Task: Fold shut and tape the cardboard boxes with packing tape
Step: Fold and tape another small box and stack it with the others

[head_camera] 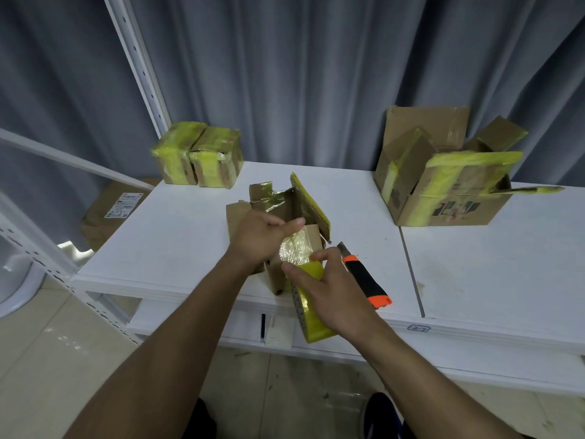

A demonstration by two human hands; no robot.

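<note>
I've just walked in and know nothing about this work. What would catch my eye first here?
The bright yellow tape stands out: the right hand grips a tape roll at the near edge of the white table, with a shiny strip running to the small open box that the left hand holds. An orange and black utility knife lies beside the right hand. Two taped boxes sit back left, and a larger open box back right.
</note>
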